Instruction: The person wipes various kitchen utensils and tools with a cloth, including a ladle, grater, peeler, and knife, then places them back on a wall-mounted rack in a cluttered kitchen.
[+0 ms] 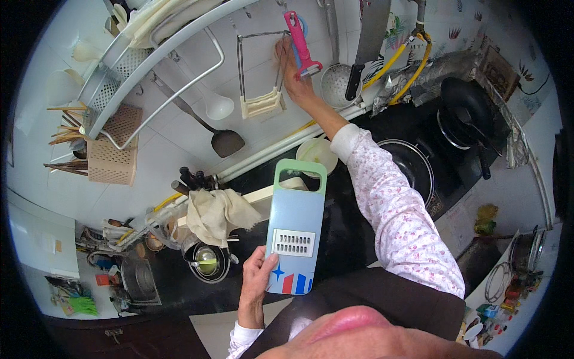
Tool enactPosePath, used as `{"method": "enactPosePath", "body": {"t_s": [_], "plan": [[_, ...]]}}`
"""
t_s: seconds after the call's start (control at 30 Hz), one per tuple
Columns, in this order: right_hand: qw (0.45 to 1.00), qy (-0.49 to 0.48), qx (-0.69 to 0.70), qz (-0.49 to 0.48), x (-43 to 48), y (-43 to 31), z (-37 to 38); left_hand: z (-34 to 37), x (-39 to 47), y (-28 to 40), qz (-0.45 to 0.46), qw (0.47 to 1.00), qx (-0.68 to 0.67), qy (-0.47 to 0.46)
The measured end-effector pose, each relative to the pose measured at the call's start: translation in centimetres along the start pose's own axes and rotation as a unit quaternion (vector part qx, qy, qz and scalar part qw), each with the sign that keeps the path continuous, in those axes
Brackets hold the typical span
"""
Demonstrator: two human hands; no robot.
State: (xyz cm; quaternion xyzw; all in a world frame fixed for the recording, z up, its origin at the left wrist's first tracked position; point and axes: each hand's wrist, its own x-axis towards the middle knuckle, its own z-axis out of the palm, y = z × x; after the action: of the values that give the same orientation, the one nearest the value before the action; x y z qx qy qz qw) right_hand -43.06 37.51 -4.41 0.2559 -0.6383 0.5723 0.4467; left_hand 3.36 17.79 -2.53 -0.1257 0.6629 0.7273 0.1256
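Note:
My left hand grips the lower left edge of a flat light-blue vegetable grater, thumb on its face. The grater has a green handle loop at its top, a toothed metal insert and red and blue printed shapes. My right hand is raised to the tiled wall, partly behind a pink peeler that hangs from the hook rail. A light-blue handle shows behind the peeler. Whether my fingers hold either one is hidden. Just left hangs a wire rack with cream-coloured bars.
A perforated skimmer and a cleaver hang to the right, a spatula to the left. Below are a pale bowl, a lidded pan, a wok, a cloth and a metal pot.

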Motion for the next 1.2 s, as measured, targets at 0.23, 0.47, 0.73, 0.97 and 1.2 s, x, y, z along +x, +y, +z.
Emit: {"method": "enactPosePath", "body": {"t_s": [0.23, 0.47, 0.73, 0.97, 1.2], "plan": [[0.991, 0.025, -0.133, -0.004, 6.9, -2.8, -3.5, -0.6, -1.8, 0.1, 0.005, 0.999, -0.011, 0.039], [0.976, 0.006, -0.214, -0.036, -2.4, -1.5, -1.7, -0.9, -1.5, -0.1, 0.021, 0.999, -0.024, 0.023], [0.988, 0.027, -0.153, -0.003, 6.6, -2.3, -4.0, -1.0, -2.2, 0.6, 0.015, 0.999, -0.008, 0.032], [0.979, -0.006, -0.194, -0.057, 1.6, -0.3, -2.7, -0.7, -2.2, 0.7, 0.025, 0.999, -0.009, 0.037], [0.991, 0.016, -0.133, -0.01, 4.7, -1.8, -4.1, -0.6, -2.0, 0.7, 0.032, 0.999, -0.013, 0.029]]}}
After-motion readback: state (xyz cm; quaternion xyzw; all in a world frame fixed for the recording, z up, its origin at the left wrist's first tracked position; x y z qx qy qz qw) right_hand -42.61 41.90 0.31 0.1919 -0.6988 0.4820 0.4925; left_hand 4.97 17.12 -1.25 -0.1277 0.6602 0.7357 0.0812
